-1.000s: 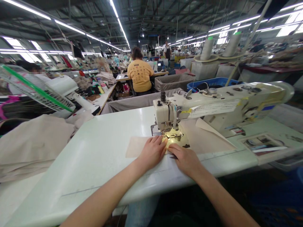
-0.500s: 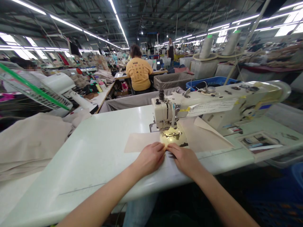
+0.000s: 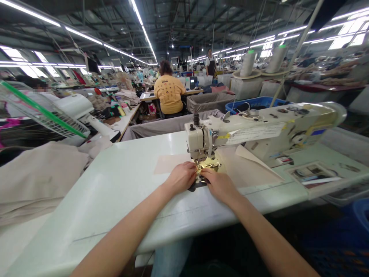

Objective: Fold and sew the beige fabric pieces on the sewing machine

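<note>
Beige fabric (image 3: 248,169) lies on the pale green table (image 3: 123,177), spreading to both sides of the sewing machine's (image 3: 198,142) needle area. My left hand (image 3: 182,177) pinches the near edge of the fabric just left of the presser foot. Close beside it, my right hand (image 3: 219,185) pinches the same edge from the right. Both sets of fingertips nearly meet in front of the foot, over the shiny metal plate (image 3: 213,164). The exact fold between the fingers is too small to make out.
Stacked beige fabric (image 3: 40,173) lies at the left beside a white fan (image 3: 75,107). A small tray with tools (image 3: 314,175) is at the right. Thread cones (image 3: 247,63) stand behind the machine. A person in a yellow shirt (image 3: 168,94) sits ahead.
Both hands have moved forward toward the needle, and the near fabric edge between them has moved with them. The fabric part on the left has shifted forward too.
</note>
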`<state>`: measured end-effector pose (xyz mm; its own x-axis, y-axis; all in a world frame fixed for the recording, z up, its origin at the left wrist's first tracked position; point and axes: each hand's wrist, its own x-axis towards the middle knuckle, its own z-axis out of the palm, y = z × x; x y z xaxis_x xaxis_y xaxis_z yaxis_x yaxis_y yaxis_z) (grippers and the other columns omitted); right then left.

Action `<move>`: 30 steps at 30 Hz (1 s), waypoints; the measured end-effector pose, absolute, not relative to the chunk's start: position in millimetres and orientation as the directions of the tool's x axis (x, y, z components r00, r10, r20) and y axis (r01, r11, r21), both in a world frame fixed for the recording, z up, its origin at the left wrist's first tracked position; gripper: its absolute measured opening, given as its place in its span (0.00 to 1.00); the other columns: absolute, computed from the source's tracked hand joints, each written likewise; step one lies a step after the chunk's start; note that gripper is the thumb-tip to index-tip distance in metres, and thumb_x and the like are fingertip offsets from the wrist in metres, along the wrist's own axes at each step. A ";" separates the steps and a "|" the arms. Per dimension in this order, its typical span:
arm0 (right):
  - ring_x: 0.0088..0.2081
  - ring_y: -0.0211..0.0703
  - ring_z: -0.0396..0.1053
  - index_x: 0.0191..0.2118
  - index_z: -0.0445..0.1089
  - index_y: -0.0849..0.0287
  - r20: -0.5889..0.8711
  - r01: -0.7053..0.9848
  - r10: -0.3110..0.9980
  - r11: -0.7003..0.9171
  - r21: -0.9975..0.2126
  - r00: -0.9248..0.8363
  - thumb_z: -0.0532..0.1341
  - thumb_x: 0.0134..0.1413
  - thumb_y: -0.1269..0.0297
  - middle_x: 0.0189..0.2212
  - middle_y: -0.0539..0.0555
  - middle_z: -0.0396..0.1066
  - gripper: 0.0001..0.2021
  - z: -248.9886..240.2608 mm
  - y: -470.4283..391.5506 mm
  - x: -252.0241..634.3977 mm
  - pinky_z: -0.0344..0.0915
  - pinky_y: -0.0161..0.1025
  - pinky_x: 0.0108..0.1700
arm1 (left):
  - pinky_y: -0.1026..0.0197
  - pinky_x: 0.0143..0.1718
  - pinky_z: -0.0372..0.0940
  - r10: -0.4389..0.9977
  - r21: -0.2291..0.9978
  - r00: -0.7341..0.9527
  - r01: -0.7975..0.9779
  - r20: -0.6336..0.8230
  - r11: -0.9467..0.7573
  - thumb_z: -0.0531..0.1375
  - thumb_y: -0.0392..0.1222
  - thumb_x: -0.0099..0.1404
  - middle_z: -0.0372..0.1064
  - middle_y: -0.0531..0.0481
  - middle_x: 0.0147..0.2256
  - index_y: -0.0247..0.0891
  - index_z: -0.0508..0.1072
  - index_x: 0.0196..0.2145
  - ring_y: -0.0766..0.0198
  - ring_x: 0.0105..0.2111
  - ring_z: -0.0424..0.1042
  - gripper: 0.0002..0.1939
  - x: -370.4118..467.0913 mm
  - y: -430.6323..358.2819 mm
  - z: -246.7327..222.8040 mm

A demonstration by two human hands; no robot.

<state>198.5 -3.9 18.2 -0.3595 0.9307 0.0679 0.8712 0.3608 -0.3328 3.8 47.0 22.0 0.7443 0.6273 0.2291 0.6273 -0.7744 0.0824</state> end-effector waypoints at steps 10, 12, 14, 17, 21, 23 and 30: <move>0.49 0.46 0.75 0.57 0.71 0.55 0.109 0.854 0.934 0.355 -0.381 -0.340 0.52 0.64 0.73 0.60 0.52 0.70 0.20 9.6 -18.3 199.4 0.68 0.38 0.49 | 0.52 0.52 0.69 0.632 0.108 0.733 0.628 0.252 -0.771 0.51 0.37 0.73 0.74 0.41 0.45 0.36 0.74 0.45 0.54 0.48 0.73 0.12 2.5 42.9 18.0; 0.49 0.46 0.75 0.57 0.71 0.55 0.112 0.855 0.934 0.357 -0.377 -0.340 0.52 0.64 0.74 0.61 0.52 0.69 0.21 8.5 -18.0 199.3 0.69 0.38 0.49 | 0.52 0.52 0.69 0.635 0.110 0.730 0.630 0.252 -0.768 0.51 0.38 0.73 0.74 0.42 0.46 0.36 0.74 0.45 0.54 0.49 0.72 0.12 2.2 43.7 17.4; 0.50 0.46 0.75 0.57 0.71 0.55 0.112 0.855 0.934 0.356 -0.377 -0.339 0.52 0.63 0.75 0.60 0.52 0.69 0.21 8.4 -18.0 199.3 0.69 0.38 0.49 | 0.52 0.53 0.68 0.641 0.116 0.724 0.635 0.253 -0.763 0.52 0.38 0.73 0.74 0.42 0.47 0.36 0.73 0.46 0.54 0.49 0.72 0.12 2.0 44.1 16.0; 0.49 0.45 0.75 0.57 0.72 0.55 0.115 0.853 0.935 0.353 -0.385 -0.335 0.53 0.63 0.75 0.60 0.52 0.70 0.21 9.0 -18.3 199.5 0.69 0.39 0.50 | 0.51 0.55 0.67 0.667 0.142 0.696 0.656 0.266 -0.741 0.53 0.38 0.72 0.73 0.42 0.50 0.37 0.72 0.50 0.54 0.51 0.71 0.13 0.6 43.9 12.8; 0.50 0.46 0.75 0.56 0.72 0.55 0.146 0.835 0.931 0.364 -0.412 -0.333 0.53 0.62 0.75 0.60 0.52 0.71 0.21 8.7 -17.8 199.8 0.69 0.39 0.51 | 0.50 0.57 0.65 0.734 0.157 0.624 0.723 0.269 -0.673 0.56 0.42 0.72 0.69 0.42 0.55 0.38 0.70 0.55 0.54 0.54 0.69 0.16 -3.6 42.2 13.5; 0.51 0.46 0.74 0.56 0.72 0.56 0.156 0.825 0.929 0.369 -0.428 -0.335 0.53 0.61 0.76 0.59 0.52 0.71 0.21 8.0 -17.5 200.5 0.69 0.39 0.51 | 0.49 0.56 0.65 0.755 0.111 0.613 0.754 0.233 -0.647 0.55 0.45 0.73 0.69 0.42 0.54 0.40 0.69 0.56 0.53 0.54 0.68 0.17 -4.2 38.4 18.5; 0.49 0.46 0.75 0.54 0.73 0.57 0.213 0.767 0.914 0.405 -0.498 -0.344 0.55 0.62 0.74 0.56 0.54 0.73 0.18 3.3 -31.8 207.1 0.69 0.39 0.51 | 0.51 0.44 0.69 0.809 -0.053 0.586 0.810 0.045 -0.584 0.54 0.39 0.72 0.71 0.40 0.42 0.34 0.74 0.41 0.51 0.44 0.69 0.10 16.3 -10.1 35.0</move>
